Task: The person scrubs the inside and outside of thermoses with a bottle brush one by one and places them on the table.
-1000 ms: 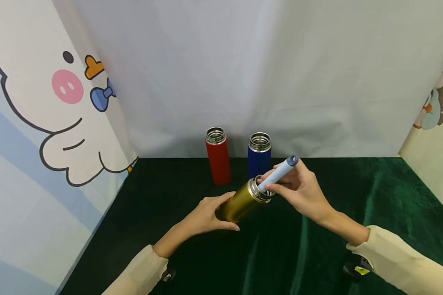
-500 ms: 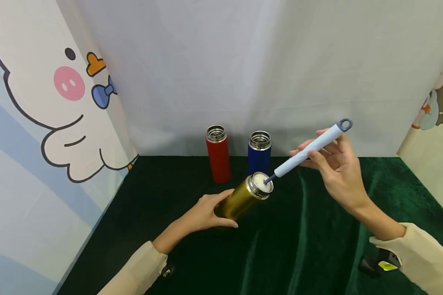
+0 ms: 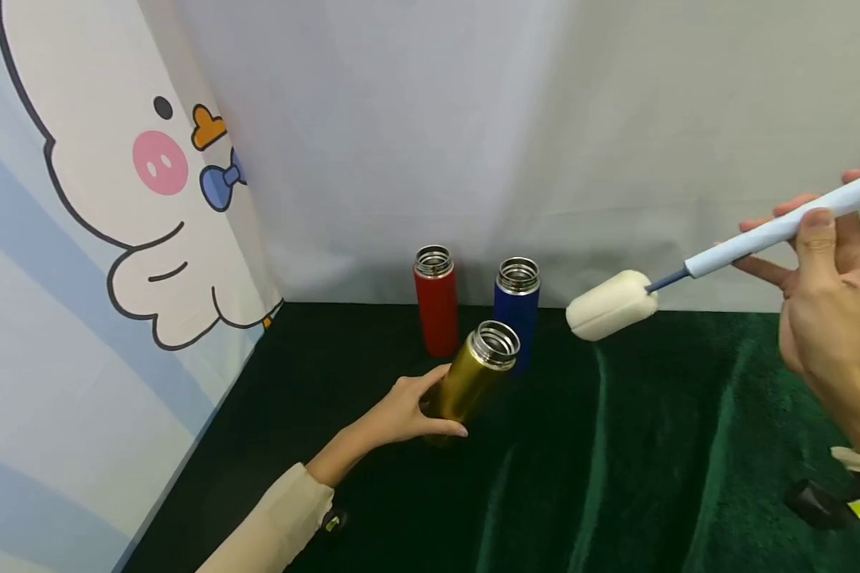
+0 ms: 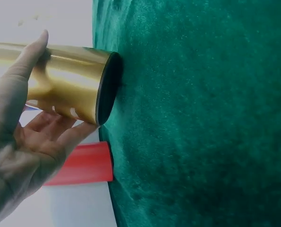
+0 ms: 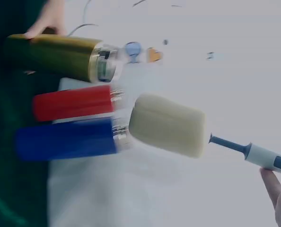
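My left hand (image 3: 401,410) grips a gold bottle (image 3: 466,386) around its lower body. The bottle leans to the right, its steel mouth uncapped, and its dark base shows close to the cloth in the left wrist view. At the far right my right hand (image 3: 838,294) holds a bottle brush by its light blue handle (image 3: 767,235), thumb on top and fingers beneath. The brush's cream sponge head (image 3: 611,305) hangs in the air, apart from the bottle and to its right. In the right wrist view the sponge (image 5: 168,125) appears large beside the bottles.
A red bottle (image 3: 437,314) and a blue bottle (image 3: 517,310) stand uncapped at the back, behind the gold one, which overlaps the blue one in the head view. Dark green cloth (image 3: 652,461) covers the table. A pale curtain (image 3: 373,143) hangs behind it, with a cartoon-printed panel (image 3: 115,239) at left.
The sponge head has come out of the gold bottle as my right hand drew the brush up and to the right. My left hand has kept its grip, and the bottle now stands more upright.
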A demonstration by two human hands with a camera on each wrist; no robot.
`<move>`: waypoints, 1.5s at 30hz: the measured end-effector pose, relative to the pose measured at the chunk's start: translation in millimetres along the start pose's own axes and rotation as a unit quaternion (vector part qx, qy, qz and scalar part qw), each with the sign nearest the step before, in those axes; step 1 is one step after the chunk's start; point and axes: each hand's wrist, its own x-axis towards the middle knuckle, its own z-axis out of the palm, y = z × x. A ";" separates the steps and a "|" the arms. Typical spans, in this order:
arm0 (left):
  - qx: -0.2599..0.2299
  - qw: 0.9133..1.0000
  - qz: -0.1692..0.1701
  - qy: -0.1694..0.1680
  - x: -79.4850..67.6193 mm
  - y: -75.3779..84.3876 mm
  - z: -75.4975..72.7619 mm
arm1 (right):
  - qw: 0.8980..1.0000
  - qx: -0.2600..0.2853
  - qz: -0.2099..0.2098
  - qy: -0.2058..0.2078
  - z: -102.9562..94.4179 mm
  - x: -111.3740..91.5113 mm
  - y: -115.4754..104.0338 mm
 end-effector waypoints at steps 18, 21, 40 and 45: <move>0.081 0.997 -0.010 0.016 9.8 10.4 5.5 | 0.984 -0.010 0.094 -0.149 -7.9 -34.3 29.8; 0.077 0.997 -0.010 0.015 10.0 10.3 4.6 | 0.985 0.026 0.101 -0.140 -1.8 -33.2 32.7; 0.095 0.994 0.045 -0.014 10.7 9.7 7.2 | 0.998 0.060 0.018 -0.031 7.4 -38.1 58.2; 0.067 0.997 0.036 -0.006 8.3 5.5 5.2 | 0.999 0.016 0.015 -0.031 -8.9 -39.4 56.8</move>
